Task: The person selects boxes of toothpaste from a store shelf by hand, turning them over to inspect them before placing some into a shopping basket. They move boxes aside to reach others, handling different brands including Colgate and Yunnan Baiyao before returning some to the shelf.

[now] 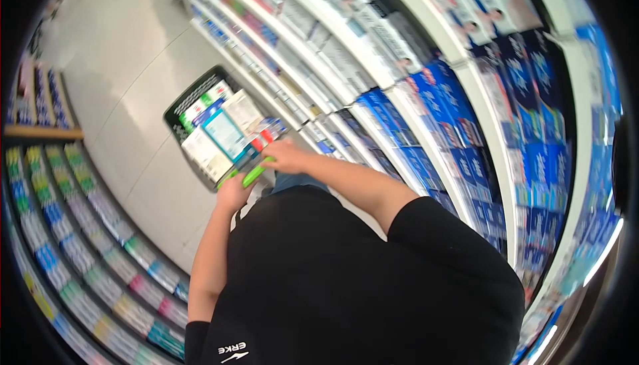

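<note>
In the head view, a dark shopping cart (174,124) with a bright green handle (253,176) stands close in front of me. My left hand (233,193) is closed round the handle's left end. Further right, my right hand (286,156) is wrapped on its other end, fingers partly hidden. Inside the cart lie a teal-framed box (224,133), a white box (206,156), a pale carton (243,112) and green-and-white packs (200,108). A red-and-white item (261,140) rests near my right hand. Motion blur hides the labels.
Tall white shelves (416,132) of boxed goods, many of them blue (446,108), line my right side. On the left a lower curved-looking shelf rack (86,232) holds rows of small packs. A tiled floor aisle (126,65) runs between them, beyond the cart.
</note>
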`<state>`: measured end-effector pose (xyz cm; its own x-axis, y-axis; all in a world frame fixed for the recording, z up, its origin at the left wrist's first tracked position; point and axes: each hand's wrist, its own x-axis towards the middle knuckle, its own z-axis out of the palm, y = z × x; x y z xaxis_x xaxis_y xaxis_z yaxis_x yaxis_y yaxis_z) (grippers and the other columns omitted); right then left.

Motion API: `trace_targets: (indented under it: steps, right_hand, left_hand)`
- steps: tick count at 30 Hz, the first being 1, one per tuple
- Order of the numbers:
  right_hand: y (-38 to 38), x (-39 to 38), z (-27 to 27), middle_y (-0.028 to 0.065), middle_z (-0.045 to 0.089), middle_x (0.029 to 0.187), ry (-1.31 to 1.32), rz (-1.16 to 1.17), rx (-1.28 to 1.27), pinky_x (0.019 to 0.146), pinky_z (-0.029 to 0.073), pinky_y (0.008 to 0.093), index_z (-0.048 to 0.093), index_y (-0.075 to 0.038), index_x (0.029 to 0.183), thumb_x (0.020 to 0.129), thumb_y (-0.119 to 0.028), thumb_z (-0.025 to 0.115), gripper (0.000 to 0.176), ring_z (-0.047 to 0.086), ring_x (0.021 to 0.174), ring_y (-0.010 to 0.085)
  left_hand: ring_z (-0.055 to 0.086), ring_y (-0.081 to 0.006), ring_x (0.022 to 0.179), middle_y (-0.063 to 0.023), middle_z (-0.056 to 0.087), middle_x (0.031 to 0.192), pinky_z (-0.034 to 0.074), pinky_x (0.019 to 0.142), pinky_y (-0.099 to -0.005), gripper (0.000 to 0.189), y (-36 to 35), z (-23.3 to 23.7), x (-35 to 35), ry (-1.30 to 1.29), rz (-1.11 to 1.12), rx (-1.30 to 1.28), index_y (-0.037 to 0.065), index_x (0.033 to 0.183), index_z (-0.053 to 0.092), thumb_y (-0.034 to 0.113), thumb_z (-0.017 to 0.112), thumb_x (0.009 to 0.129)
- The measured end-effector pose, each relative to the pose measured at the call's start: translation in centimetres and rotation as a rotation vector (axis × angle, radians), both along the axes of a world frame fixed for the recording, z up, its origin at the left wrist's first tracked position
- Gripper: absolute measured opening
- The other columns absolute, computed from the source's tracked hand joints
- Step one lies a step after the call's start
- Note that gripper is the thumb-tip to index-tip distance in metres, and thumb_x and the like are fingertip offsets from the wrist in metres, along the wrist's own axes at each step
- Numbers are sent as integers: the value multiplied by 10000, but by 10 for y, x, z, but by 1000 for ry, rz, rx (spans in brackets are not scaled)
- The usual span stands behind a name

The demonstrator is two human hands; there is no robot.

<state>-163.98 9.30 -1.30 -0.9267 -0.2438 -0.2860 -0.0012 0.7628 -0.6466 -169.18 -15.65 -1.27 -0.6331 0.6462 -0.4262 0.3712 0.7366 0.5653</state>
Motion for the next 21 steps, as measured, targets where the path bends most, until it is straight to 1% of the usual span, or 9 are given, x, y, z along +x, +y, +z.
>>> trace_targets:
  steps: [3,4,6,8,9,12,13,18,21]
  right_hand:
    - [-6,13,-6,113,639,1147,52,-52,21,959,448,491,654,-157,1143,985,-547,564,430,581,1197,313]
    - [-9,15,-2,112,629,1155,41,-64,34,956,453,490,647,-150,1144,986,-532,573,421,575,1198,314]
    - [-15,19,5,110,608,1170,14,-81,52,950,465,489,631,-135,1145,986,-503,591,403,563,1201,317]
    - [-22,27,8,107,593,1204,2,-116,82,958,479,476,626,-142,1183,997,-499,575,406,543,1243,305]
    - [-23,32,9,108,592,1222,4,-125,92,965,480,480,624,-146,1198,998,-504,571,414,538,1259,300]
    - [-25,43,9,116,584,1258,22,-115,92,987,494,493,608,-139,1239,1004,-480,571,415,527,1287,309]
    - [-26,48,11,119,584,1260,22,-109,88,994,492,494,607,-136,1240,1006,-471,573,410,526,1287,313]
    - [-18,70,12,145,575,1302,-15,16,60,1088,436,473,572,-116,1314,1019,-396,578,407,506,1317,346]
    - [-12,87,9,157,553,1359,-16,85,19,1130,407,464,522,-118,1400,1017,-352,592,455,485,1350,354]
  left_hand:
    - [705,-413,806,-192,713,785,550,755,-513,505,5,22,1,7,-7,-21,59,924,682,562,642,945]
    - [705,-411,797,-190,710,770,549,749,-512,511,4,27,2,16,-7,-37,55,915,680,564,640,947]
    - [701,-427,820,-227,701,784,539,737,-518,572,3,31,5,16,19,-1,35,884,671,599,608,953]
    - [699,-435,836,-245,696,790,533,740,-524,608,-1,18,10,65,55,43,28,879,670,625,582,956]
    - [698,-450,870,-273,700,830,533,765,-524,674,1,15,12,53,112,68,22,887,699,670,529,963]
    - [698,-456,890,-283,708,867,537,795,-519,708,0,13,18,-8,156,-17,25,890,733,684,489,976]
    - [699,-461,898,-291,710,887,541,806,-512,723,-1,16,24,19,168,-3,25,890,748,685,470,986]
    - [690,-460,868,-285,701,852,533,784,-525,690,-7,14,50,56,152,-25,32,881,741,656,472,999]
    - [684,-457,846,-270,697,834,529,769,-529,641,-9,12,68,108,167,-15,52,876,744,618,476,1011]
